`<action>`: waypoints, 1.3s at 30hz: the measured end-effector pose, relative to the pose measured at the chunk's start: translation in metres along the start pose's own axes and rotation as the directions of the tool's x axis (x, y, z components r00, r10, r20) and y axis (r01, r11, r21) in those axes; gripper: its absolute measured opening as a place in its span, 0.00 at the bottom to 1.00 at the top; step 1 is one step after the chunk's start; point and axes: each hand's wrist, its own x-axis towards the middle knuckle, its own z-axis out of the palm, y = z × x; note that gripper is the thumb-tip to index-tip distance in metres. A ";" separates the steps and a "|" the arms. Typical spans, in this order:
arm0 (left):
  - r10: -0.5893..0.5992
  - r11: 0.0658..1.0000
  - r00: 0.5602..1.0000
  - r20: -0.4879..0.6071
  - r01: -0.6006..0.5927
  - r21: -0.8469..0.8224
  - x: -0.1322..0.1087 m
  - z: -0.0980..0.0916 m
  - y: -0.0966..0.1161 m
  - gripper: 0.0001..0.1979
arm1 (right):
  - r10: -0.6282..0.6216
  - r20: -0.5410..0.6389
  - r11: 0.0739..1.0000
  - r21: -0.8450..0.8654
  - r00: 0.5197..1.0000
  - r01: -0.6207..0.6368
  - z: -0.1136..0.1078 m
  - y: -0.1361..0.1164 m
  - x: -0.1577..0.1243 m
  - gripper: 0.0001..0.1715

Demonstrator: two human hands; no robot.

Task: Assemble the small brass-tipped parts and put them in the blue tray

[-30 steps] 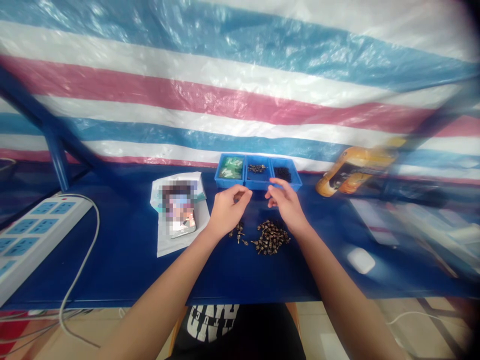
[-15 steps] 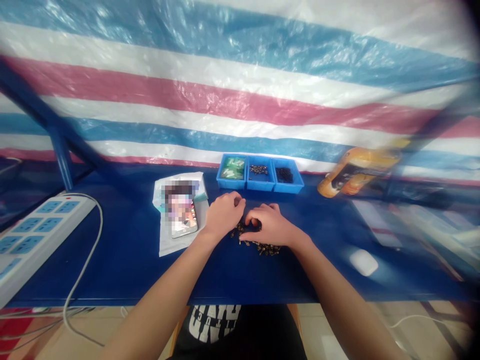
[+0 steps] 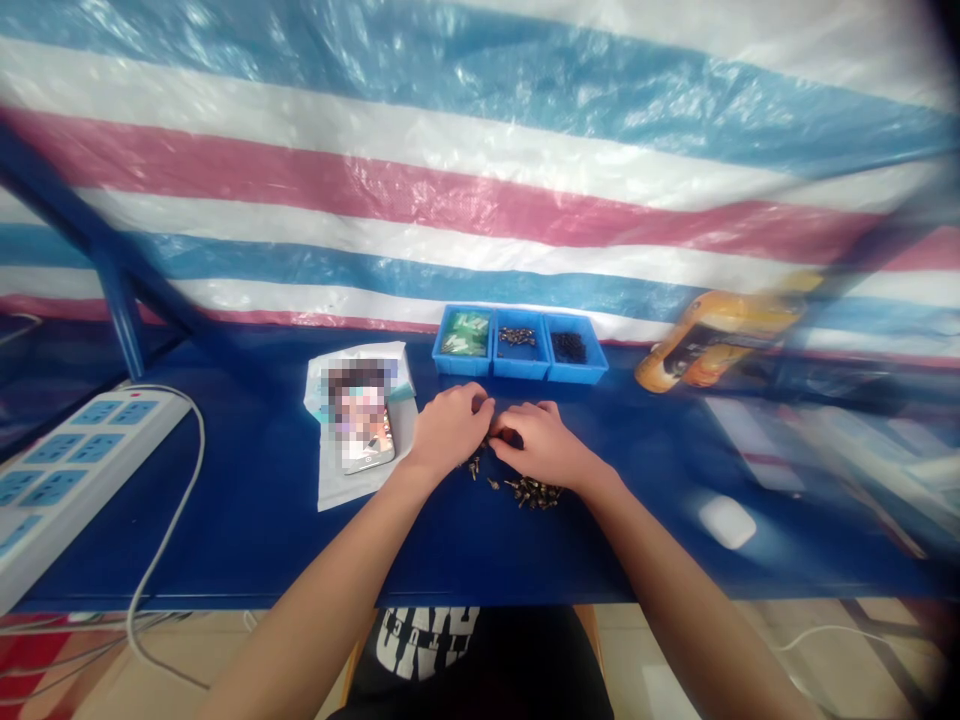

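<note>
Bare left hand [image 3: 450,430] and right hand [image 3: 544,445], bare forearms [image 3: 322,610], black T-shirt [image 3: 525,670] with white lettering [image 3: 427,640]

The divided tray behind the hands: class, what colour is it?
The divided plastic tray is bright blue, shown best in the head view.

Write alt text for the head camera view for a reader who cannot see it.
The left hand and right hand meet over small screws on a blue table. Behind them sits a blue three-compartment tray holding green packets and small dark parts.
</note>
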 end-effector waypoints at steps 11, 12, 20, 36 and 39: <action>0.006 1.000 1.000 -0.003 -0.006 0.001 0.000 0.001 -0.001 0.12 | 0.016 -0.028 0.998 -0.062 0.999 -0.017 0.003 0.002 0.001 0.09; 0.005 1.000 1.000 -0.002 -0.005 0.002 0.000 0.001 -0.001 0.12 | 0.014 -0.029 0.998 -0.069 0.999 -0.016 0.003 0.002 0.001 0.10; 0.026 1.000 1.000 0.005 -0.026 0.007 0.002 0.003 -0.003 0.12 | -0.003 -0.037 0.998 -0.068 0.999 0.000 0.004 0.003 0.001 0.07; 0.039 0.999 0.999 0.028 -0.040 0.026 0.001 0.002 -0.004 0.14 | 0.004 -0.066 1.000 -0.003 0.998 -0.004 0.005 0.006 0.003 0.03; 0.034 0.999 0.999 0.038 -0.036 0.038 0.001 0.001 -0.004 0.15 | 0.003 -0.079 1.000 0.001 0.997 -0.003 0.006 0.007 0.003 0.02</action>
